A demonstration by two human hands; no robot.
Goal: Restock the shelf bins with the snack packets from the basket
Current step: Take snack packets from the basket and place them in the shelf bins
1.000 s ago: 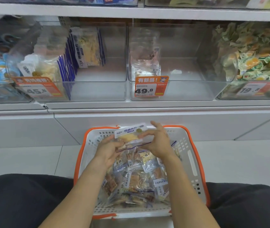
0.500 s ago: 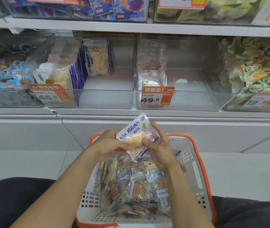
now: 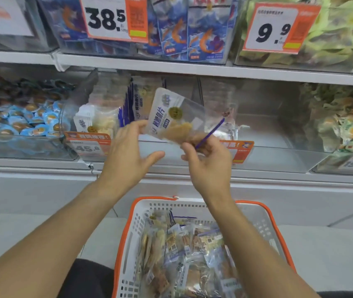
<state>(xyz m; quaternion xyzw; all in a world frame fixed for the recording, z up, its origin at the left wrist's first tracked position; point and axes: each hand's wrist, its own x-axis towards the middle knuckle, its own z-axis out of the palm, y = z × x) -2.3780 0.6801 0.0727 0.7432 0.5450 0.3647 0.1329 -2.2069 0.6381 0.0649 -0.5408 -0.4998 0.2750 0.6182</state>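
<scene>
Both hands, left hand [image 3: 128, 155] and right hand [image 3: 209, 162], have raised one clear-and-white fish-slice snack packet [image 3: 171, 119] from the orange-rimmed white basket [image 3: 266, 214] below to the clear plastic shelf bin [image 3: 98, 125] ahead, seemingly pinched between them, ready for insertion.

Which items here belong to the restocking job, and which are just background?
Job:
packet, held by left hand and right hand
basket of packets
45.8 bin
49.8 bin

Background:
38.5 bin
9.9 bin
blue-wrapped snacks
green-wrapped snacks
</scene>
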